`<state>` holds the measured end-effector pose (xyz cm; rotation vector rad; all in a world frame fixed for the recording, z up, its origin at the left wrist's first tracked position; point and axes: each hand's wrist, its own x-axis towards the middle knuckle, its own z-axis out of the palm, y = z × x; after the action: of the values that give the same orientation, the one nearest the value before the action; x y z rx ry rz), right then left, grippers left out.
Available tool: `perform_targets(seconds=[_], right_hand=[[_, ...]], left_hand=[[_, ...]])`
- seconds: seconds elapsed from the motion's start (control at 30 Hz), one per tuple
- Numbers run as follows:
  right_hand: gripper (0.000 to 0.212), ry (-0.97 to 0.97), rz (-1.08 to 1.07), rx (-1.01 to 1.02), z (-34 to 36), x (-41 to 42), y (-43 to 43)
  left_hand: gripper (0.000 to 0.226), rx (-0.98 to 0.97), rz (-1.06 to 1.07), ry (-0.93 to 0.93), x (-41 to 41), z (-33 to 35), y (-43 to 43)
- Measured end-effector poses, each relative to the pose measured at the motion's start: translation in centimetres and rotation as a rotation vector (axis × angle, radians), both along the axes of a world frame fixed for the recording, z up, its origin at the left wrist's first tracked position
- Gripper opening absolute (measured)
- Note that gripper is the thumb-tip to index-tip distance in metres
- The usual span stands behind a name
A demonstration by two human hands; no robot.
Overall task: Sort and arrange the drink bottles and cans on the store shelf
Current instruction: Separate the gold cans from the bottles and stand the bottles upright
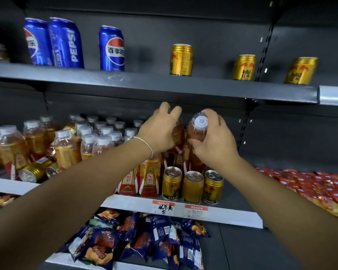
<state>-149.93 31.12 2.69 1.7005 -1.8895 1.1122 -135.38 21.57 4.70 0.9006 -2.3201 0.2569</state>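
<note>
Amber bottle (196,134), white-capped, tilts toward me above the middle shelf (234,215) as my right hand (213,145) wraps around it. Beside it, my left hand (156,131) clutches a second bottle (179,133). Three gold cans (192,187) stand just below at the shelf's front edge, and blue cans (111,48) stand on the shelf above.

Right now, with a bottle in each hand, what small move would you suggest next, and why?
Probably stand the tilted bottle in the right hand upright beside the second bottle in the left hand, behind the gold cans, by the orange bottles.
</note>
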Motion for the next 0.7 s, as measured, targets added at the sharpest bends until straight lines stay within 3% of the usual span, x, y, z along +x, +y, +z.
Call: perform_targets(seconds=[0.3,0.53,0.7], right_hand=[[0.083,0.172,-0.205,-0.028,4.1,10.2,5.5],[0.084,0.137,-0.168,0.193,3.2,21.2,5.2],[0.068,0.124,-0.044,0.322,0.7,30.6,2.2]], left_hand=[[0.076,0.015,-0.244,0.318,10.6,1.5,4.9],[0.082,0.123,-0.197,0.215,22.7,0.4,6.7],[0.073,0.193,-0.019,0.076,32.5,-2.1,6.7]])
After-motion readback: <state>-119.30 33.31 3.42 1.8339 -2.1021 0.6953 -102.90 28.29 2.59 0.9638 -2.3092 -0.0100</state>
